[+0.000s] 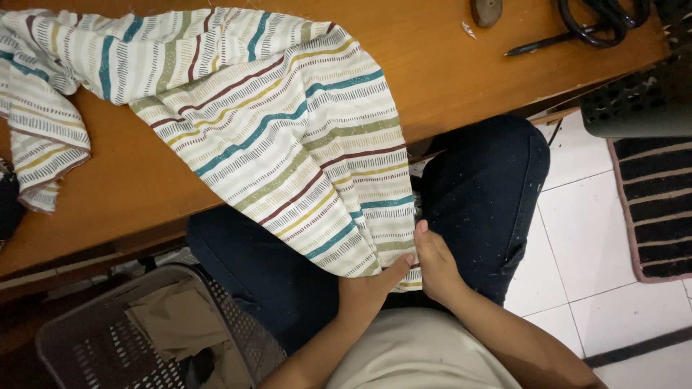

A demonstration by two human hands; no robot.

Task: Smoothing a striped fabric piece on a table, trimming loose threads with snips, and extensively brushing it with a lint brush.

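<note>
Both hands pinch the lower edge of the striped fabric (288, 137) at the person's lap: the left hand (371, 284) closes thumb and fingers on the hem, and the right hand (436, 266) grips the same edge just beside it, the two touching. From there the cloth runs up over the dark trousers (483, 187) and spreads across the wooden table (447, 65), its far end bunched at the left. Most of the cloth looks unhandled, so the work seems at an early stage. A grey plastic basket (94, 338) sits by the left knee; black scissors (598, 21) lie at the table's far right corner.
</note>
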